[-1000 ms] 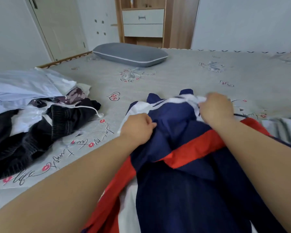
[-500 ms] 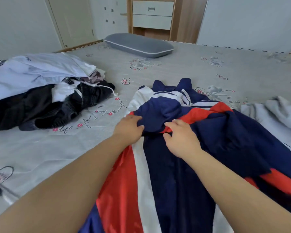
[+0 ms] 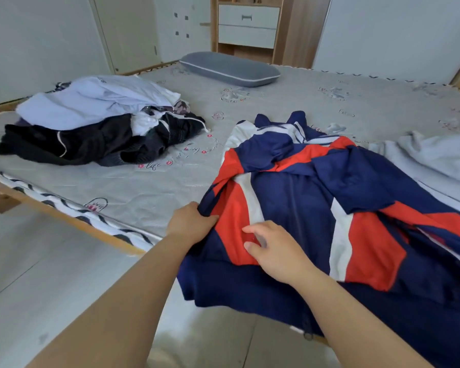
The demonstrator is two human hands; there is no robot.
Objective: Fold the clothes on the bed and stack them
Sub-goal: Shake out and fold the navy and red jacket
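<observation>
Jacket (image 3: pixel 303 197) spread on bed (image 3: pixel 149 181), left hand (image 3: pixel 190 225) fingers pinching its edge, right hand (image 3: pixel 276 249) fingers loosely apart on it.

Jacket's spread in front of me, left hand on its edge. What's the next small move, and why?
Probably draw the left hand outward to pull the jacket flat while the right hand rests on it. The left hand already pinches the bunched left edge, the red and white panels are rumpled, and the hem hangs over the bed edge.
</observation>
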